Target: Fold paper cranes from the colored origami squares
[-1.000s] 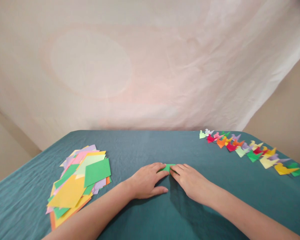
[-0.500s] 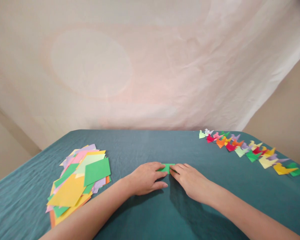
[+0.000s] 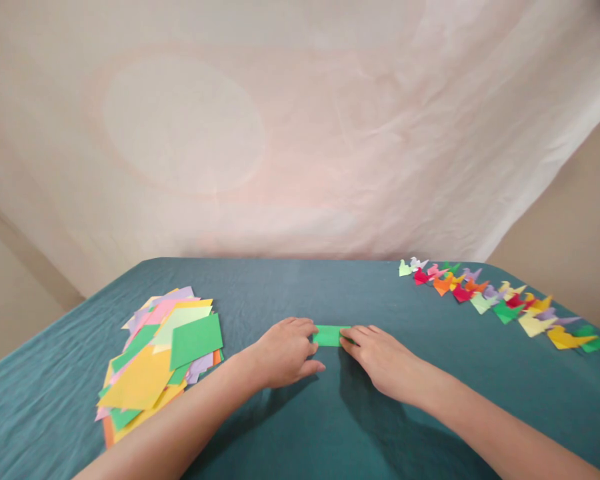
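A green origami paper (image 3: 329, 335), folded into a narrow strip, lies flat on the table between my hands. My left hand (image 3: 289, 352) rests at its left end, fingertips touching the edge and thumb spread apart on the cloth. At the strip's right end, the pressed-together fingers of my right hand (image 3: 377, 360) hold it down against the table. The fingers hide both ends of the strip, so only its middle shows.
A loose pile of coloured paper squares (image 3: 155, 353) lies at the left, partly behind my left forearm. Several folded paper birds (image 3: 505, 310) stand in slanting rows at the right. Dark green cloth (image 3: 260, 287) covers the table, with a pale curtain (image 3: 300, 133) behind.
My left hand has slid left along the green strip, uncovering more of its middle. My right hand stays almost where it was on the right end.
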Available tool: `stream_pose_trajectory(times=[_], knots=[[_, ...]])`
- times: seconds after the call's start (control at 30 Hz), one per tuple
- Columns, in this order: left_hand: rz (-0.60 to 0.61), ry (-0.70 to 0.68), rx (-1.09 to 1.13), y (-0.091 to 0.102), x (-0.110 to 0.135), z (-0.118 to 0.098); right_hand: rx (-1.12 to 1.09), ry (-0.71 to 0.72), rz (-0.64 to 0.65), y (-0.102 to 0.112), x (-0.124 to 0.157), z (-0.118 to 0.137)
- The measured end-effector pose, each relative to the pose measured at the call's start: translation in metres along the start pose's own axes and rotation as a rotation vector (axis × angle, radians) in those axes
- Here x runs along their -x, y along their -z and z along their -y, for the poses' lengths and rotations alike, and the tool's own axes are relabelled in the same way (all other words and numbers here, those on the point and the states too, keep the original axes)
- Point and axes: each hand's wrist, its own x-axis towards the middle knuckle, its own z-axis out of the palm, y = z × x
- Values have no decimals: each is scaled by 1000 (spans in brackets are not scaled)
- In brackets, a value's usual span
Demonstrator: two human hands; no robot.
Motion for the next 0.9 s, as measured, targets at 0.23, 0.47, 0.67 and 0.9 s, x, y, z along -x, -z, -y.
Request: stream_pose_trajectory(times=[0.23, 0.47, 0.67, 0.9], knots=[[17, 45, 41, 0, 3, -3, -19, 23, 19, 0, 2, -4], [30, 77, 63, 2, 4, -8, -36, -15, 19, 1, 5, -6], [-3, 60, 39, -5, 0, -9, -45, -32, -23, -7, 0, -7], [-59, -6, -27, -11, -6, 0, -41, -95, -90, -15, -7, -12]])
